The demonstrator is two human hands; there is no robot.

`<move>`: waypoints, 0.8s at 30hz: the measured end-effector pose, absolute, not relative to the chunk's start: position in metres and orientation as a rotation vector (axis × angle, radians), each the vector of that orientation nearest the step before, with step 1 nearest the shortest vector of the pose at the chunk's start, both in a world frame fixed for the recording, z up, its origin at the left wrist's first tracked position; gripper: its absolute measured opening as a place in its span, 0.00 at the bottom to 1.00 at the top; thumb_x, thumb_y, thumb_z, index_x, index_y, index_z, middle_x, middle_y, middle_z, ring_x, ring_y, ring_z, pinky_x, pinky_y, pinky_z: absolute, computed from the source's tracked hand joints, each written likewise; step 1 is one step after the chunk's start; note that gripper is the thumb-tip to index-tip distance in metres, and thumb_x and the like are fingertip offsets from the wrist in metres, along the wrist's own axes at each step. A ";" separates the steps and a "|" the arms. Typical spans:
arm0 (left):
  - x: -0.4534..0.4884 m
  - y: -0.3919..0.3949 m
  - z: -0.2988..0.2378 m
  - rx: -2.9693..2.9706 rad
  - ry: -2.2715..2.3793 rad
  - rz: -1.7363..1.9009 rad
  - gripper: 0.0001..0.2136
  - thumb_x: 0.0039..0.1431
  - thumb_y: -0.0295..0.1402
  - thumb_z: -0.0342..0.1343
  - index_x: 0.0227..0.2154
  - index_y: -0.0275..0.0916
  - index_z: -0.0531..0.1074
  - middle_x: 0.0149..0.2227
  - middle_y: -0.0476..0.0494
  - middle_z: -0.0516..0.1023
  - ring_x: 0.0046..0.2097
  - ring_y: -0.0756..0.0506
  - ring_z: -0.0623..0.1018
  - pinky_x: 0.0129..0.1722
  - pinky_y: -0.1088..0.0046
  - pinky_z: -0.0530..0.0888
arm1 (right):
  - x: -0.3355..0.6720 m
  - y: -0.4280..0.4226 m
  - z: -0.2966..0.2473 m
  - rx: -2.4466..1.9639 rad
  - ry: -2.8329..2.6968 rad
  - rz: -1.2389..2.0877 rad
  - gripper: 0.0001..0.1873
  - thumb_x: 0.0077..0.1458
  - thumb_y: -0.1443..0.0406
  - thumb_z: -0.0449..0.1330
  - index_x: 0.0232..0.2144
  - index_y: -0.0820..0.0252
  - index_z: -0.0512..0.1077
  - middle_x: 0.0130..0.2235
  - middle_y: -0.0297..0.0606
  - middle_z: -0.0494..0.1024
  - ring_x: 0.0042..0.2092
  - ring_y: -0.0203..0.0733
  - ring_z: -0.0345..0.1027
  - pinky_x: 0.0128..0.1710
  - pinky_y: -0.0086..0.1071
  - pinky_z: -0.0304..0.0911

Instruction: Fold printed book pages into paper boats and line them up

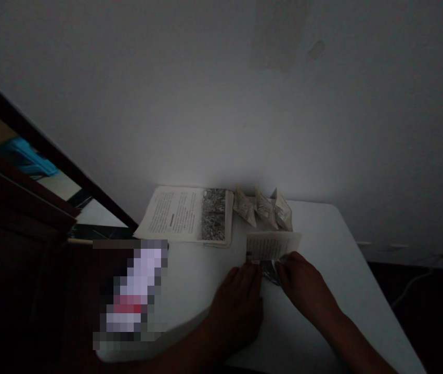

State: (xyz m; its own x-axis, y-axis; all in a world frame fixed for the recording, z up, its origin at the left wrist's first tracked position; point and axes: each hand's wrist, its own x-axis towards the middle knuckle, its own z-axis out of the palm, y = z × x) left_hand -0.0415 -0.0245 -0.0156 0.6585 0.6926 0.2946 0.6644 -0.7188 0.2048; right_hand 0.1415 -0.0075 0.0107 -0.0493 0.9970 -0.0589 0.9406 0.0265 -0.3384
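A printed sheet of paper (270,245) lies on the white table, its near part folded into a darker pointed flap. My left hand (240,301) is closed at the left end of the fold, its fingers together on the paper. At the fold's right end, my right hand (303,280) pinches the edge between thumb and fingers. Just beyond the sheet, three folded paper boats (284,210) stand in a row against the wall. The fingertips and part of the folded flap are hard to make out in the dim light.
Left of the boats lies a thick printed book (174,213) with a dark picture along one side. A pixelated patch with a bright screen-like shape (139,285) covers the left table edge. Behind the white table (323,223) rises a wall (206,130); a cable (412,283) runs at right.
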 end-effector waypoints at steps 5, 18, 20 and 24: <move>-0.041 -0.024 -0.014 2.775 1.137 0.527 0.23 0.58 0.29 0.44 0.57 0.28 0.58 0.58 0.32 0.63 0.59 0.37 0.61 0.57 0.58 0.61 | 0.140 -0.008 0.012 -2.023 -2.092 0.414 0.19 0.61 0.63 0.46 0.25 0.62 0.73 0.32 0.41 0.70 0.31 0.39 0.68 0.34 0.31 0.59; -0.043 -0.028 -0.017 2.751 1.387 0.533 0.24 0.57 0.38 0.46 0.55 0.30 0.62 0.55 0.35 0.67 0.55 0.36 0.65 0.54 0.56 0.62 | 0.140 -0.008 0.012 -2.042 -2.099 0.403 0.19 0.60 0.64 0.47 0.24 0.62 0.73 0.32 0.40 0.70 0.31 0.39 0.68 0.33 0.30 0.58; -0.043 -0.028 -0.015 2.752 1.399 0.519 0.24 0.57 0.38 0.46 0.55 0.31 0.62 0.56 0.36 0.67 0.55 0.36 0.66 0.54 0.56 0.62 | 0.140 -0.008 0.011 -2.043 -2.098 0.396 0.19 0.60 0.64 0.47 0.24 0.62 0.73 0.32 0.40 0.70 0.31 0.38 0.68 0.33 0.30 0.58; -0.042 -0.028 -0.014 2.753 1.414 0.503 0.24 0.58 0.39 0.46 0.55 0.32 0.62 0.56 0.37 0.66 0.54 0.36 0.67 0.53 0.55 0.62 | 0.140 -0.007 0.011 -2.036 -2.112 0.392 0.19 0.60 0.64 0.47 0.25 0.62 0.73 0.31 0.41 0.70 0.31 0.38 0.68 0.33 0.30 0.58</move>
